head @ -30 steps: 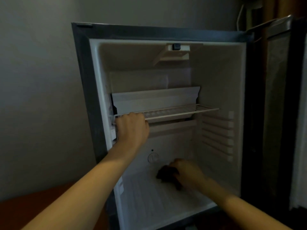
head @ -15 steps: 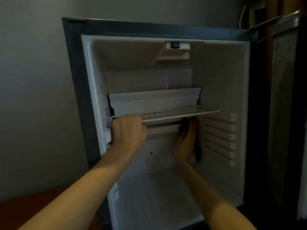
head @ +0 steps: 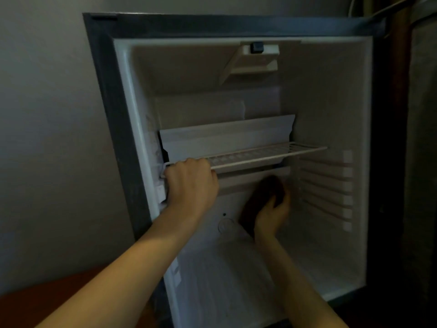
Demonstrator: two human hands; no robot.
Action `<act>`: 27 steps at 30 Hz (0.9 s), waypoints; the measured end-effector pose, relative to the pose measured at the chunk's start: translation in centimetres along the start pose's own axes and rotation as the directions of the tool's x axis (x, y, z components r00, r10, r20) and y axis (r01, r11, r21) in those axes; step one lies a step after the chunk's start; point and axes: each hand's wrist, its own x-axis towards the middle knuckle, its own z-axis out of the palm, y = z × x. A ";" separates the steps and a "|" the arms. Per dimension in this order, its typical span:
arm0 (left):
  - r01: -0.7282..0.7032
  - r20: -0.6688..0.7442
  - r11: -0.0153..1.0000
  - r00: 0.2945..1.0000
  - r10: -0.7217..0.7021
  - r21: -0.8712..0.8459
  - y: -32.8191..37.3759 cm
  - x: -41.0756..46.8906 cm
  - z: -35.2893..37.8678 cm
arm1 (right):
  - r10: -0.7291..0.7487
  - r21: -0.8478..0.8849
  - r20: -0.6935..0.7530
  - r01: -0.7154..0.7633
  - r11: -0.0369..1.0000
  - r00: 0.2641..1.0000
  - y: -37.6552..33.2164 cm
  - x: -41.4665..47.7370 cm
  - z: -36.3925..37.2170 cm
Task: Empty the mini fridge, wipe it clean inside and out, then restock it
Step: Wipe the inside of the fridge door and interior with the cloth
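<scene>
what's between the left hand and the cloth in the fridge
In the head view, only bare back wall lies between the left hand, gripping the shelf, and the cloth; a small round cap sits just below.

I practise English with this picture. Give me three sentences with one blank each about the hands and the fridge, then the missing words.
1. The left hand grips the wire shelf at its ____ end.
2. The right hand holds a dark cloth ____ the shelf (above or below).
3. The door of the mini fridge stands ____.

Missing words: left; below; open.
</scene>
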 end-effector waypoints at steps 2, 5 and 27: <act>-0.001 0.000 1.000 1.000 0.001 -0.003 0.0 0.0 0.0 | -0.169 0.012 -0.007 0.169 0.986 0.986 -0.6 2.4 -0.1; -0.002 0.008 1.000 1.000 0.002 -0.002 0.0 0.0 -0.1 | -0.235 -0.070 0.116 0.244 0.967 0.965 -0.1 3.6 1.0; 0.038 0.045 0.997 0.998 -0.035 -0.071 -0.1 -0.3 -0.8 | 0.200 -0.175 0.587 -0.118 0.977 0.785 -8.0 -1.3 -6.7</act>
